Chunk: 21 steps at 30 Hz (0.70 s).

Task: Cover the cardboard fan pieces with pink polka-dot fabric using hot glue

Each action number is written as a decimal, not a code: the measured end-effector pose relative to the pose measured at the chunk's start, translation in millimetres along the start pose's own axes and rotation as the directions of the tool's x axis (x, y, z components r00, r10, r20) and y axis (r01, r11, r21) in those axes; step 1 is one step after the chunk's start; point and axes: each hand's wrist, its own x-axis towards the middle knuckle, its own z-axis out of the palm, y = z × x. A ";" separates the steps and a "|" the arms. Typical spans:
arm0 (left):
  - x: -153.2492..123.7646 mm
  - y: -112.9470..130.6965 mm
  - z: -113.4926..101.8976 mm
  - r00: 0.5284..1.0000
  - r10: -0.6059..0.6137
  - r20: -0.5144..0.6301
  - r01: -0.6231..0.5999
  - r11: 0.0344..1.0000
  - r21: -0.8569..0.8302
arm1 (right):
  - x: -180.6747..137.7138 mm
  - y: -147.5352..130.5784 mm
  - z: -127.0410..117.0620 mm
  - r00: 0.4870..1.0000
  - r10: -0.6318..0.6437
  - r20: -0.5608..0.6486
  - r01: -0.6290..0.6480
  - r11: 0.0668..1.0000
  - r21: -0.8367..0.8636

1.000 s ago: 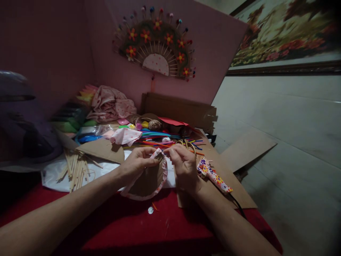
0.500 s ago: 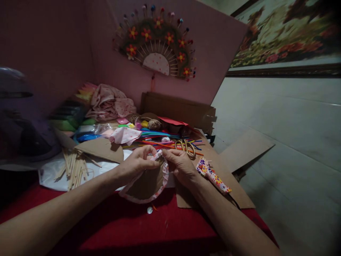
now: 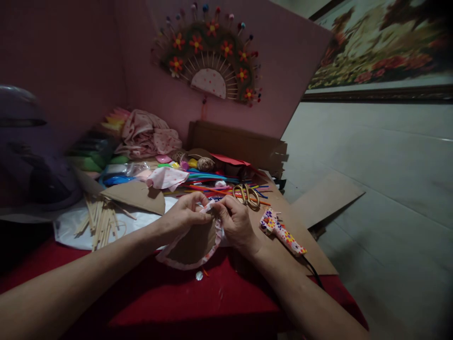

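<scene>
A half-round piece of brown cardboard (image 3: 193, 245) edged with pink dotted fabric (image 3: 184, 260) sits between both hands over the red table cover (image 3: 170, 302). My left hand (image 3: 182, 218) pinches the fabric edge at the top corner. My right hand (image 3: 235, 224) is closed on the same corner from the other side, fingertips touching the left hand's. A flower-patterned glue gun (image 3: 281, 231) lies just right of my right hand on a sheet of cardboard. Gold-handled scissors (image 3: 247, 194) lie just behind it.
Wooden sticks (image 3: 99, 219) lie at the left on white plastic. Coloured pipe cleaners (image 3: 212, 182), twine, pink cloth (image 3: 148, 134) and cardboard pieces crowd the back. A decorated fan (image 3: 210, 61) hangs on the pink backboard. A dark rounded object (image 3: 28, 156) stands at far left.
My right hand has shifted slightly left and down along the fabric edge, closing in on the left hand. The cardboard piece stays in place.
</scene>
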 end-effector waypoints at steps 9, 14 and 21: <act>0.7 5.7 0.4 1.000 -0.023 -0.011 0.022 0.997 -0.071 | -2.3 -4.8 0.6 0.985 0.174 0.015 -0.171 0.939 0.300; -0.5 8.3 4.1 0.999 -0.038 -0.022 0.036 0.996 -0.086 | 1.7 -3.1 0.9 0.952 0.304 0.039 -0.293 0.867 0.403; 0.4 1.8 0.9 0.998 -0.034 0.054 0.036 0.999 -0.024 | 5.9 0.1 1.9 0.894 0.410 0.181 -0.429 0.667 0.609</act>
